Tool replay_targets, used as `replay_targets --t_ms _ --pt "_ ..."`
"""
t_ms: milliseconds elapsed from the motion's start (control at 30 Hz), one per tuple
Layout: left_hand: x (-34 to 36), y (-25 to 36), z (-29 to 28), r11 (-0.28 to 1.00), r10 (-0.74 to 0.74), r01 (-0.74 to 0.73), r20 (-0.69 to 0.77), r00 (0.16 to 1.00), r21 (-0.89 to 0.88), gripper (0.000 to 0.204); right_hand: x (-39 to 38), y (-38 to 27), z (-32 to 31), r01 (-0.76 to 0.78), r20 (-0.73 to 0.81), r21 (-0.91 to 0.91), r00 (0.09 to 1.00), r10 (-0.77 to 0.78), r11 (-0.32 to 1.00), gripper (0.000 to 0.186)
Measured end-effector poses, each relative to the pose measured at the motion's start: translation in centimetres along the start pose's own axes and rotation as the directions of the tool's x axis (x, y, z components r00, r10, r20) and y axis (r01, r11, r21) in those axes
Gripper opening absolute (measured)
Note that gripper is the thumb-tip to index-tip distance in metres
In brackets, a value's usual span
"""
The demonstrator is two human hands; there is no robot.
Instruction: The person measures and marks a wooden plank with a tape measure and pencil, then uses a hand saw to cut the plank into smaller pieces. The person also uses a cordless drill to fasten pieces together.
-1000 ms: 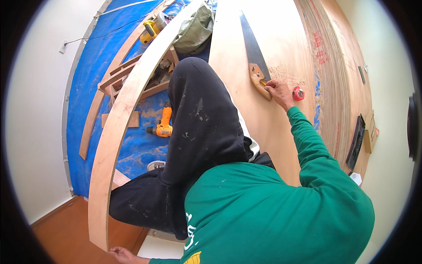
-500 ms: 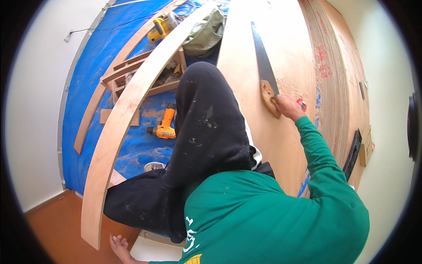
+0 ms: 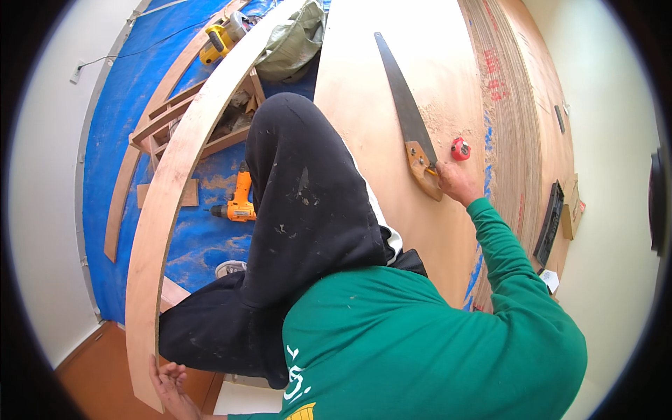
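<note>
Right hand (image 3: 458, 183)'s at the handle of a handsaw (image 3: 406, 94) on the wide board (image 3: 364, 112), red tape measure (image 3: 460, 149) near that board's right edge. Left hand (image 3: 170, 389)'s loosely open by the long strip (image 3: 158, 210)'s near end, can't tell from here if they're touching.

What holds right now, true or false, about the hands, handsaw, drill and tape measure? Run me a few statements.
1. The right hand is at the handle end of the handsaw. True.
2. The handsaw's blade points toward the person. False: it points away.
3. An orange cordless drill lies on the blue floor sheet. True.
4. The red tape measure lies on that blue sheet. False: it's on the plywood panel.
5. The left hand holds the drill. False: it's by the long wooden strip's near end.
</note>
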State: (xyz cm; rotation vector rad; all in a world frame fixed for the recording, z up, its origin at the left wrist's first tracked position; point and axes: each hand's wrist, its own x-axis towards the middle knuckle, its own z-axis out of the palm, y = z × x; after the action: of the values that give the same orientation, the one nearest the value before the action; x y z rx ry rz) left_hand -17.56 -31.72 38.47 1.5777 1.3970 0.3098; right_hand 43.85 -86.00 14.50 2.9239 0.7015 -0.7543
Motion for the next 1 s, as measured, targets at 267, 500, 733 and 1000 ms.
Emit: replay_targets --t_ms 267,500,733,1000 --pt "4.6 2.7 4.0 0.971 0.232 -0.211 0.215 0.949 -0.115 0.060 -6.6 5.6 2.6 0.008 -0.046 -0.067 0.999 -0.011 0.998 0.013" --pt "5.8 3.0 4.4 0.940 0.311 -0.272 0.192 0.931 -0.204 0.065 -4.3 8.7 1.7 -0.277 -0.336 0.364 0.852 0.402 0.889 0.039" --pt "5.3 7.2 10.3 0.889 0.413 -0.310 0.298 0.861 -0.336 0.058 4.8 10.8 1.5 -0.057 -0.404 0.164 0.907 0.120 0.985 0.066" --pt "4.8 7.4 16.9 0.830 0.518 -0.201 0.583 0.626 -0.521 0.051 6.7 10.2 -1.0 0.022 -0.453 0.668 0.805 0.384 0.744 0.045"
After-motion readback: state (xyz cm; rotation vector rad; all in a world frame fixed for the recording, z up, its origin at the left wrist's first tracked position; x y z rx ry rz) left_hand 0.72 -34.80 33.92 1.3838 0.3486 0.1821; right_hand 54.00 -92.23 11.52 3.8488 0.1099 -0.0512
